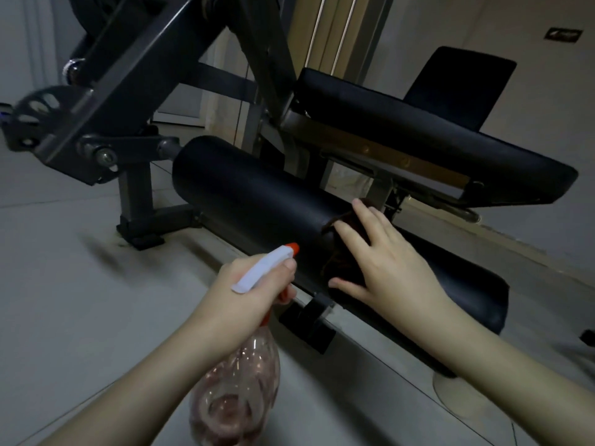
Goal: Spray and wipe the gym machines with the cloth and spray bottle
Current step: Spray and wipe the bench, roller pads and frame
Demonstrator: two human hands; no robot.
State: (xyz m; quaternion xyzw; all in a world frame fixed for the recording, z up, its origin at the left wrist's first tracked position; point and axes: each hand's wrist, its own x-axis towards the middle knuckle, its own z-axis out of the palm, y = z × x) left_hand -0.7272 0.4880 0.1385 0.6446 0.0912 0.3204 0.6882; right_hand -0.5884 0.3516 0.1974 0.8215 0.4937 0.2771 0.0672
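A black padded roller (244, 194) of a gym machine lies across the middle. My right hand (383, 252) presses a dark brown cloth (341, 262) flat against the roller's right end, fingers spread over it. My left hand (244, 294) grips the neck of a clear pinkish spray bottle (235, 394) with a white head and orange nozzle, pointed at the roller just left of the cloth. Most of the cloth is hidden under my right hand.
The black seat pad (434, 140) and back pad (460, 85) sit above the roller at right. A lower black pad (467, 284) lies under my right forearm. The grey steel frame (128, 101) rises at left. Light tiled floor (80, 284) spreads around.
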